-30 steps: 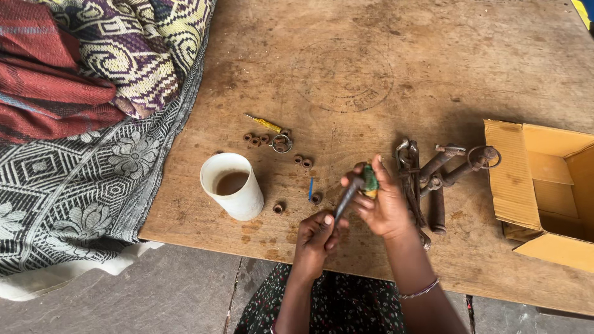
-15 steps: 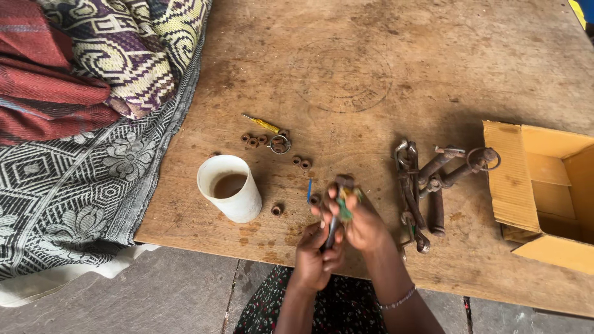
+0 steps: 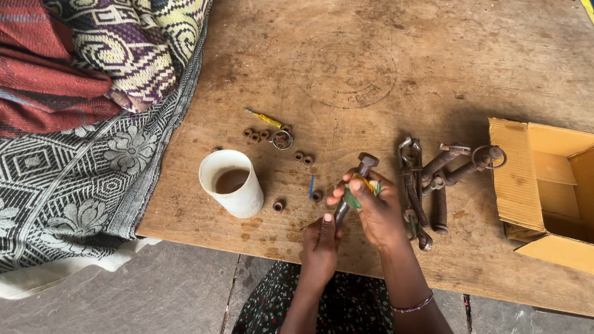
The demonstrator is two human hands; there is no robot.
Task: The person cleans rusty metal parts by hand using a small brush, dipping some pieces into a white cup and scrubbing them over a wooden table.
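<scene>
Left hand (image 3: 320,244) clenched on lower end of rusty bolt (image 3: 357,179); right hand (image 3: 374,207) grasping green-yellow pad (image 3: 354,196) against shank; white cup (image 3: 232,183) nearby on table (image 3: 383,74).

You hold a long rusty steel bolt with a hexagonal head (image 3: 361,174) over the near part of the wooden table, tilted so its head points up and away from you. A small green-and-yellow scouring pad (image 3: 357,190) is wrapped against its shank, just below the head.
</scene>
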